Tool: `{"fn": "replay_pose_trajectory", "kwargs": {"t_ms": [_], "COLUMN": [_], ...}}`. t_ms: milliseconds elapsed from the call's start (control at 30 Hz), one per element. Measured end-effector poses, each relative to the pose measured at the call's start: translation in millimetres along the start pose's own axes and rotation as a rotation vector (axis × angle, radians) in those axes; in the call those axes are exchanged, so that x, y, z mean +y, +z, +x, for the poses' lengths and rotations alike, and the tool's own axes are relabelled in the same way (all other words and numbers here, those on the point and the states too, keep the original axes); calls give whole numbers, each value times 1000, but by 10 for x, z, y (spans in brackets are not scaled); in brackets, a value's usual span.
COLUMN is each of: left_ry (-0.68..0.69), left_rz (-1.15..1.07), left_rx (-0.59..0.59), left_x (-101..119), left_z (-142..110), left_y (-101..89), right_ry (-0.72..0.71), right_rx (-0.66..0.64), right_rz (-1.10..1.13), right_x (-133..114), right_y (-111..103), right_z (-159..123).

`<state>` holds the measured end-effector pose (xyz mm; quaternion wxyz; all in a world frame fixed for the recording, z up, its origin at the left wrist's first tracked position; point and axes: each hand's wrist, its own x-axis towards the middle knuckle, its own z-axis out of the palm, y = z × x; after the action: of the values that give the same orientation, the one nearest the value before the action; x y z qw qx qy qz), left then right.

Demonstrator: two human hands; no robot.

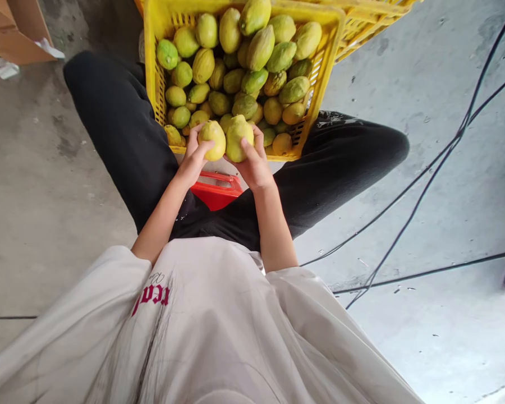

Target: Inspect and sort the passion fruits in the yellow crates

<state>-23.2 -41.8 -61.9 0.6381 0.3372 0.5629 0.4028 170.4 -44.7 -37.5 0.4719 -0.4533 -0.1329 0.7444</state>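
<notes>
A yellow plastic crate [154, 67] heaped with several yellow-green fruits [252, 62] stands between my knees. My left hand [192, 160] is closed round one yellow-green fruit [212, 139] at the crate's near edge. My right hand [255, 163] grips a second, slightly larger fruit [237, 137]. The two held fruits touch each other just above the crate's front rim.
A red plastic stool [216, 191] shows under me between my black trouser legs. Black cables [425, 185] run over the concrete floor on the right. A cardboard box [17, 28] sits at the top left. A second yellow crate [370, 22] lies behind the first.
</notes>
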Motion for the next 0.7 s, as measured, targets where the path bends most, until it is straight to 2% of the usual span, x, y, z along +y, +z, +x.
{"fn": "replay_pose_trajectory", "kwargs": {"t_ms": [100, 300, 433, 533, 700], "left_ry": [-80, 45, 52, 44, 18], "left_rz": [-86, -60, -116, -110, -95], "left_rx": [-4, -21, -52, -49, -61], "left_x": [-24, -69, -61, -20, -4], "left_z": [6, 27, 40, 14, -19], "left_y": [-16, -16, -30, -47, -36], "right_ry": [-18, -94, -98, -69, -97], "right_rx": [0, 33, -29, -35, -28], "right_rz": [59, 18, -19, -70, -85], "right_x": [59, 92, 57, 25, 9], "right_y": [-64, -118, -84, -28, 18], "right_z": [105, 162, 99, 45, 8]}}
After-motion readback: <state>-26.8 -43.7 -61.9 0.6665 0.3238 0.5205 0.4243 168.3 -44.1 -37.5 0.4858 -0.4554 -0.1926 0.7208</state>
